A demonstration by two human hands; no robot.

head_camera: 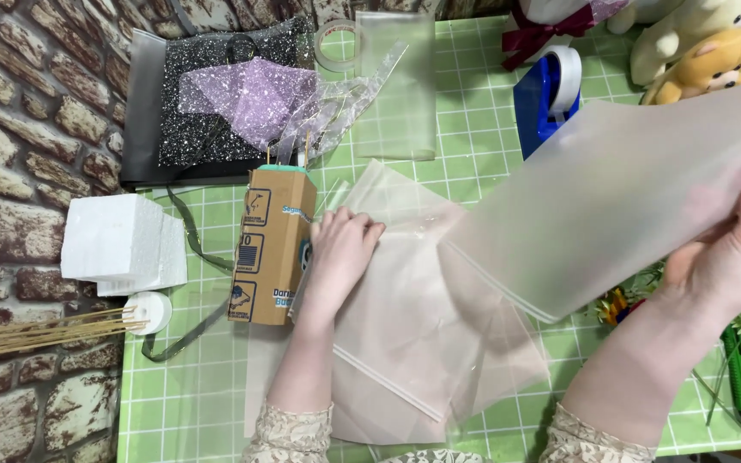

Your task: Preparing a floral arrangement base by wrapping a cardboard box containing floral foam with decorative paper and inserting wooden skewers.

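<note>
At the upper left of the frame we see a glittery black sheet (216,103), foam blocks (122,244) and skewers (45,330) lower left, a blue tape dispenser (542,103) and plush toys (705,51) upper right.

We see bright, even light from above, with only faint soft shadows on the green mat (216,377). Mild glare glints off the clear wrapping sheets (405,77). The right hand (735,257) looks slightly motion-blurred; elsewhere the focus stays crisp
</note>
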